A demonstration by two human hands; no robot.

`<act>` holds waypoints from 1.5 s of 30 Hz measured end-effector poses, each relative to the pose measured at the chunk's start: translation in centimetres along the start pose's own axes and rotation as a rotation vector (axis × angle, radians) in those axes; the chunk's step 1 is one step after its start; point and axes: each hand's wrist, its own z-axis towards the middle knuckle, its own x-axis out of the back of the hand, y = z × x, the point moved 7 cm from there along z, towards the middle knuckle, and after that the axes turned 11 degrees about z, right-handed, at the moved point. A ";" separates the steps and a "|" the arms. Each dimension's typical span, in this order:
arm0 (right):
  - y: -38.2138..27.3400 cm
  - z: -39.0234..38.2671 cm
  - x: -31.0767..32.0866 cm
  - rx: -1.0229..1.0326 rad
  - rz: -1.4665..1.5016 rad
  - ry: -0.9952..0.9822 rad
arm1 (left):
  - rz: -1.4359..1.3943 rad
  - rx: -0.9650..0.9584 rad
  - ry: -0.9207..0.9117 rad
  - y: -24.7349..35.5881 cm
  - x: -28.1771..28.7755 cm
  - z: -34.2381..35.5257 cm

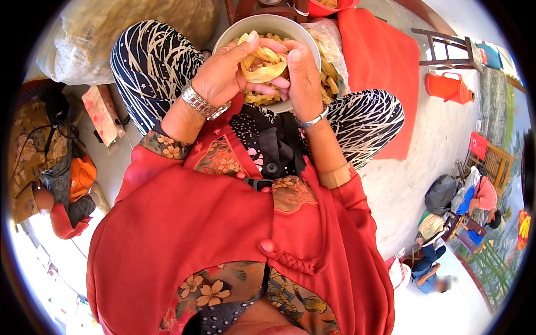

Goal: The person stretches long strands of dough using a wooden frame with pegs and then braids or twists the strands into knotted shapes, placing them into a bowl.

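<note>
My left hand (224, 71) and my right hand (302, 78) are both curled around a looped bundle of flat yellow ribbon-like strips (262, 71). My left thumb lies along its upper edge, and the right fingers close on its other side. The bundle is held over a pale round bowl (298, 32) between my knees. More yellow strips (262, 100) lie in the bowl, partly hidden by my hands. At its right side, a clear plastic bag (330, 34) holds similar yellow pieces.
A large clear sack (139, 22) of brownish material stands at far left. Red cloth (385, 78) is spread beyond my right knee, near an orange-red jug (449, 87) and a wooden stool (446, 49). Other people (429, 268) sit along the right side. A patterned box (103, 114) lies at left.
</note>
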 end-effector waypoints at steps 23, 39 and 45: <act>-1.8 -2.1 2.0 0.035 -0.404 -0.011 | 0.393 0.104 0.259 0.4 3.6 -0.1; -3.5 0.7 -1.8 -0.095 -0.254 -0.300 | 0.139 -0.131 0.348 5.4 5.7 -1.5; -9.3 6.1 1.3 0.231 -0.495 -0.182 | 0.305 -0.292 0.324 10.9 2.6 3.2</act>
